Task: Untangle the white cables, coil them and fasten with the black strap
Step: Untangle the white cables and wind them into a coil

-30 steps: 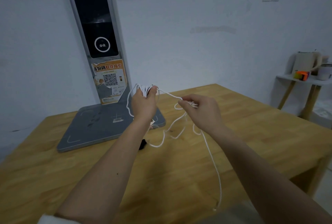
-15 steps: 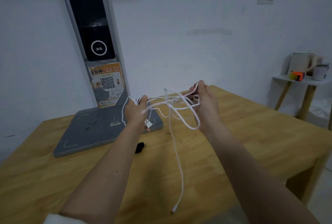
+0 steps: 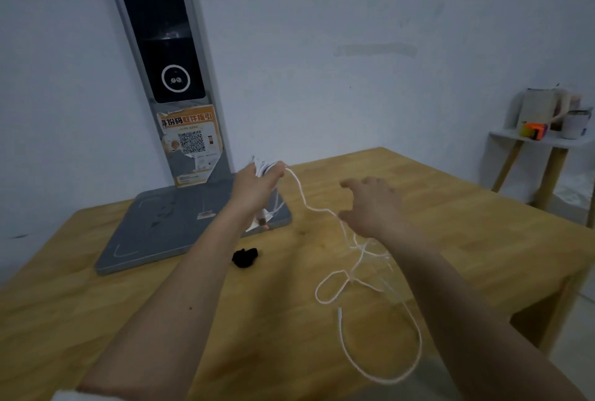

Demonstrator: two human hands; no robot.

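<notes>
So, quick rundown from where I'm standing.

Risk: the loose tail of the white cables point(image 3: 349, 278) lies in crossed loops on the table point(image 3: 483, 223), one big loop hanging past the near edge. I'd guess a hard pull could cinch those crossings into a knot, or drag the plug end off the edge.

Other risk: the bundle in the left hand point(image 3: 254, 188) looks only lightly pinched, so a tug from the far end might pop a few turns loose.

Left hand pose: raised above the grey stand base point(image 3: 154, 233), forearm reaching forward, grip closed around a small bunch of coiled cable at the fingertips, a short end dangling below the palm.

Right hand point(image 3: 373, 204) pose: hovering over the table, palm down, fingers spread wide, holding nothing. The strand running from the coil passes just beside the thumb; can't tell if it touches.

Black strap point(image 3: 245, 257): lying crumpled on the table, between the arms, just in front of the stand base, not used yet.

Progress guess: partway through coiling, fastening not yet started.
</notes>
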